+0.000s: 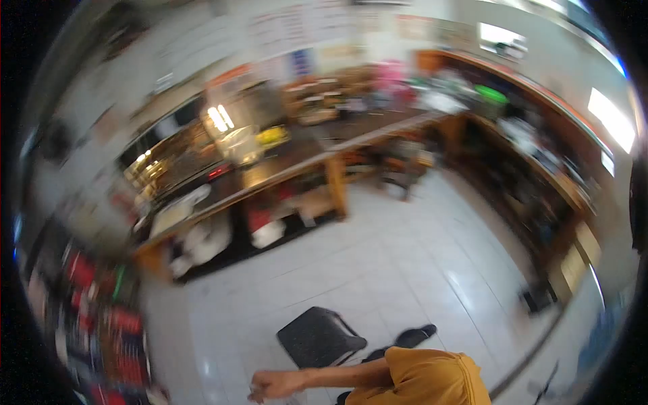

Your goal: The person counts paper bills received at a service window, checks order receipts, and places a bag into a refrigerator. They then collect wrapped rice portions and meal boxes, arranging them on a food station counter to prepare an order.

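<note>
My right hand [275, 384] is at the bottom of the head view, at the end of a bare forearm that comes out of a yellow short sleeve [425, 378]. Its fingers look curled together and blurred. Whatever they may hold is too small and smeared to make out. Just beyond the forearm stands a dark stool or chair seat [316, 337], apart from the hand. A dark shoe [416, 335] shows on the floor above the sleeve. My left hand is out of the frame.
A long wooden workbench [335, 189] runs along the far wall, with lit equipment [219, 118] and a yellow item [272, 137] on top. Another cluttered bench [540, 162] lines the right wall. Red and dark items [125, 337] crowd the left. White tiles [405, 250] cover the floor.
</note>
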Available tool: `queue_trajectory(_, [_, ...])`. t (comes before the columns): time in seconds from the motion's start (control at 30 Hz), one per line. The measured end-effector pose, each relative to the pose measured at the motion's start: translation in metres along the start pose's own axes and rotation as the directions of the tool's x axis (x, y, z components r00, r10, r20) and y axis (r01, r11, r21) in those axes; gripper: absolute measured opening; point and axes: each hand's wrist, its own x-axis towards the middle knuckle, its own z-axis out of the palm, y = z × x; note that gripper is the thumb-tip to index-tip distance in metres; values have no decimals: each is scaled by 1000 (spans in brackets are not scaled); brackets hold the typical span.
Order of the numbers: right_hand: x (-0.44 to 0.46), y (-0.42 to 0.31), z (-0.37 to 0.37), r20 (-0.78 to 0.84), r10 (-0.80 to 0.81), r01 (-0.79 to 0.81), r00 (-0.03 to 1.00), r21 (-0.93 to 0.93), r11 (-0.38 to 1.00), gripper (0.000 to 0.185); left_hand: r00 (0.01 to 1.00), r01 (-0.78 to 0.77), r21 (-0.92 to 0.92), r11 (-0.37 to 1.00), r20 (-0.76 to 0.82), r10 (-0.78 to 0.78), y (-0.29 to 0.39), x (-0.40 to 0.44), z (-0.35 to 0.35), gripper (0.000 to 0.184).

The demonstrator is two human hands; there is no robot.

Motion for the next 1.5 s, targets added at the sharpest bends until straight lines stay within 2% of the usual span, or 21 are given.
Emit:
queue_trajectory(0.07, [-13, 20, 14, -211, 163, -116, 964, 218, 969, 42, 978, -23, 197, 980, 209, -19, 43, 36, 55, 27])
queue_trajectory(0.17, [-60, -41, -14, -392, -67, 78, 918, 13, 997, 41, 899, -98, 391, 915, 428, -86, 78, 43, 141, 27])
queue_trajectory(0.27, [-169, -121, -22, -600, -66, 59, 797, -32, 998, 42, 813, -168, 462, 871, 564, -142, 57, 12, 198, 27])
queue_trajectory(0.3, [-193, -130, -22, -628, -52, 27, 777, -49, 998, 42, 784, -180, 484, 856, 597, -173, 47, -2, 214, 27])
queue_trajectory(0.43, [-259, -118, -20, -788, -191, 85, 585, -174, 981, 42, 669, -195, 562, 804, 676, -310, -17, -74, 258, 27])
queue_trajectory(0.53, [-326, -140, -48, -855, -87, -280, 511, -262, 923, 41, 595, -198, 621, 758, 691, -410, -67, -134, 283, 27])
queue_trajectory(0.6, [-367, -138, -74, -907, -132, -284, 401, -260, 923, 42, 560, -202, 647, 735, 692, -456, -94, -163, 302, 27])
queue_trajectory(0.73, [-471, -156, -135, -977, -88, -336, 194, -151, 930, 40, 588, -193, 661, 725, 670, -454, -122, -186, 338, 28])
queue_trajectory(0.83, [-545, -162, -183, -989, -127, -262, -71, -104, 959, 32, 664, -176, 643, 745, 636, -392, -134, -184, 383, 28])
queue_trajectory(0.9, [-597, -169, -218, -979, -46, -272, -198, 10, 962, 32, 717, -171, 632, 756, 606, -345, -139, -168, 418, 28])
queue_trajectory(0.93, [-622, -162, -238, -955, -125, -297, -269, -41, 954, 31, 732, -176, 638, 749, 594, -334, -143, -159, 440, 28])
queue_trajectory(0.97, [-646, -158, -259, -920, -202, -326, -335, -88, 941, 31, 743, -184, 653, 735, 582, -331, -147, -148, 467, 28])
queue_trajectory(1.03, [-690, -176, -293, -895, -77, -293, -439, 62, 954, 28, 729, -169, 740, 650, 538, -423, -156, -126, 544, 27])
queue_trajectory(1.07, [-714, -176, -313, -872, -85, -257, -483, 48, 965, 27, 724, -164, 781, 602, 510, -464, -159, -124, 580, 27])
queue_trajectory(1.13, [-749, -183, -352, -806, -82, -148, -586, 7, 989, 25, 720, -197, 656, 728, 601, -346, -176, -150, 667, 26])
queue_trajectory(1.2, [-772, -203, -397, -750, -54, -37, -659, -38, 999, 26, 673, -316, 603, 733, 687, -274, -188, -216, 785, 22])
queue_trajectory(1.23, [-785, -213, -421, -734, -41, 0, -678, -55, 998, 26, 599, -373, 619, 691, 730, -330, -193, -257, 848, 24])
queue_trajectory(1.3, [-818, -225, -463, -729, -9, 66, -684, -73, 995, 27, 397, -496, 511, 702, 853, -340, -227, -323, 967, 24])
queue_trajectory(1.4, [-858, -246, -543, -719, -16, 100, -694, -119, 988, 27, -70, -632, 330, 701, 877, -476, -237, -497, 1121, 31])
queue_trajectory(1.47, [-880, -247, -602, -720, -39, 69, -693, -120, 990, 25, -469, -624, 88, 776, 752, -462, -255, -594, 1197, 41])
queue_trajectory(1.5, [-890, -247, -635, -722, -52, 54, -690, -123, 991, 25, -621, -600, -40, 799, 653, -434, -259, -641, 1228, 47])
